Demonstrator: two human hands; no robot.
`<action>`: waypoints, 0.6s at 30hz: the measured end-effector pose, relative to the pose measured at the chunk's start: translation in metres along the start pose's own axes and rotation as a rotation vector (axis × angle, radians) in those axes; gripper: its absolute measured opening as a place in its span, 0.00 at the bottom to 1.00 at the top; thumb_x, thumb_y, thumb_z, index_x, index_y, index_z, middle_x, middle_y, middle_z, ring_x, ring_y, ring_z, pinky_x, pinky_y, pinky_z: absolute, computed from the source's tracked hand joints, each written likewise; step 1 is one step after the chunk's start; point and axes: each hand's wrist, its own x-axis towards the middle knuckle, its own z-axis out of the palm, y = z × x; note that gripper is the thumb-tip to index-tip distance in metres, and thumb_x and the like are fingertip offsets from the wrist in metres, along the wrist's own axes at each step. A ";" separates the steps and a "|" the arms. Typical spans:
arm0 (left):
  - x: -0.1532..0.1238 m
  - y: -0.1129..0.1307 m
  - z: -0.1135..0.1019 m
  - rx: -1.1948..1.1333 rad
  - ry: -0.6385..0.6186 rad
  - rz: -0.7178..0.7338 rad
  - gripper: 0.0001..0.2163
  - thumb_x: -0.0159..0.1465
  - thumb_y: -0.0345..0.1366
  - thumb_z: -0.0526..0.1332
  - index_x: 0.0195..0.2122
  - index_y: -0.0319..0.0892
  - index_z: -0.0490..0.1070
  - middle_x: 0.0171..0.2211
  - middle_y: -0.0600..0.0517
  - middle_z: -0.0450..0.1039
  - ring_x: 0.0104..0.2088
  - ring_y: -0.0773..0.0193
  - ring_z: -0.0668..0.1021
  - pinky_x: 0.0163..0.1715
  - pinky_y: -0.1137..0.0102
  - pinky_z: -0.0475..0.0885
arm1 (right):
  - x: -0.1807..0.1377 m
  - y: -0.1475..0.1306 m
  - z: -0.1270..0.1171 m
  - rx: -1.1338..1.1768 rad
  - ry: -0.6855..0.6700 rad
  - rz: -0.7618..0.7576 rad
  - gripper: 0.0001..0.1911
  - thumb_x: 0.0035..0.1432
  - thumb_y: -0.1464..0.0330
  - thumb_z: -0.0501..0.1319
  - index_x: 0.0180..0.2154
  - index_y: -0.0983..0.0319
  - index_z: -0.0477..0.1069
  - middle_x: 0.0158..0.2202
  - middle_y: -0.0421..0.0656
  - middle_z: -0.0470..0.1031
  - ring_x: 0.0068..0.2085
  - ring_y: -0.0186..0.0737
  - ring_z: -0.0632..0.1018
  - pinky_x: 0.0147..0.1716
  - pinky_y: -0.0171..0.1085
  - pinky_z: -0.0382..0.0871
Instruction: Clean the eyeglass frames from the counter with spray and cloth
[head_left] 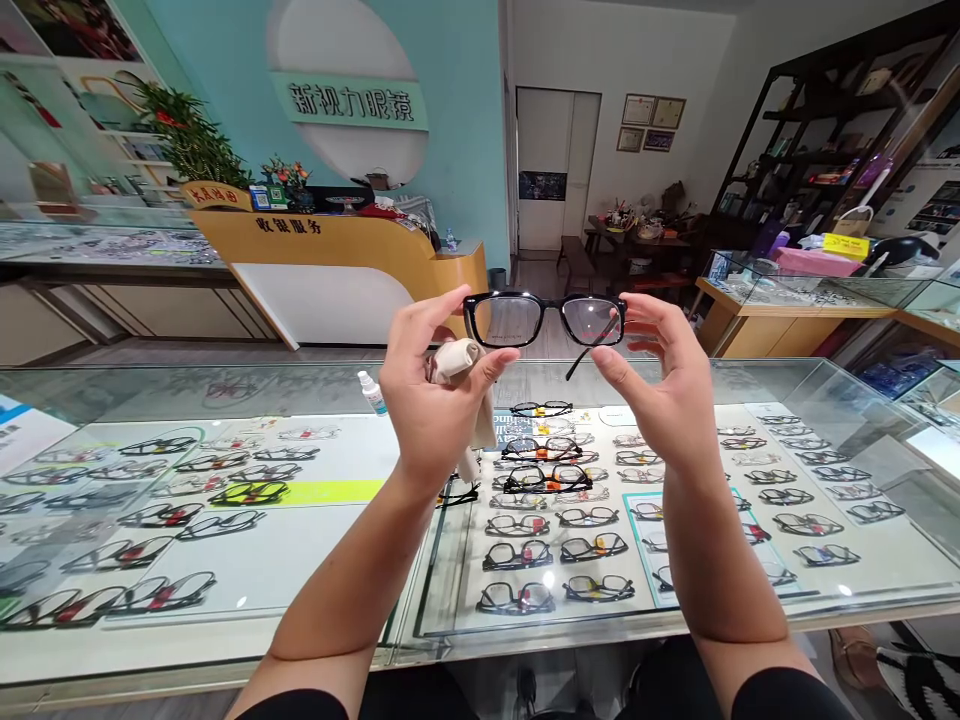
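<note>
I hold a pair of black-framed glasses (545, 320) up in front of me, above a glass display counter (315, 640). My left hand (431, 395) pinches the left end of the frame and also grips a beige cleaning cloth (455, 362) in its fingers. My right hand (664, 385) pinches the right end of the frame, where one temple arm hangs folded down. Both lenses face me.
Under the counter glass lie several rows of spectacle frames (551, 545). A small spray bottle (373, 392) stands on the counter behind my left hand. Beyond are a yellow reception desk (330, 255), a potted plant (191, 145), a further display case (795, 300) and dark shelving (825, 130).
</note>
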 end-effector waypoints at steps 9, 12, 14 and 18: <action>-0.002 -0.003 -0.001 0.045 0.054 0.029 0.29 0.61 0.56 0.79 0.58 0.48 0.81 0.51 0.46 0.81 0.42 0.59 0.80 0.45 0.60 0.80 | -0.002 -0.002 0.004 -0.011 -0.035 0.044 0.26 0.66 0.53 0.72 0.62 0.53 0.76 0.60 0.49 0.83 0.59 0.53 0.83 0.56 0.53 0.79; -0.001 -0.001 -0.001 0.061 0.068 0.041 0.27 0.62 0.54 0.79 0.58 0.49 0.81 0.51 0.46 0.81 0.43 0.57 0.81 0.46 0.59 0.80 | -0.002 -0.001 0.006 0.003 -0.051 0.050 0.26 0.67 0.52 0.72 0.61 0.53 0.77 0.59 0.49 0.84 0.58 0.53 0.83 0.55 0.53 0.80; -0.002 0.001 -0.001 0.065 0.072 0.045 0.26 0.62 0.53 0.79 0.59 0.51 0.81 0.52 0.47 0.80 0.43 0.57 0.80 0.45 0.59 0.80 | -0.002 -0.001 0.007 0.016 -0.054 0.059 0.26 0.67 0.52 0.72 0.61 0.54 0.78 0.59 0.50 0.84 0.58 0.53 0.84 0.54 0.53 0.81; -0.002 0.003 -0.001 0.076 0.071 0.050 0.27 0.61 0.53 0.80 0.58 0.50 0.81 0.49 0.47 0.80 0.40 0.59 0.79 0.42 0.61 0.79 | -0.003 -0.001 0.009 0.030 -0.038 0.072 0.27 0.67 0.53 0.72 0.62 0.55 0.78 0.60 0.51 0.84 0.59 0.54 0.84 0.55 0.54 0.81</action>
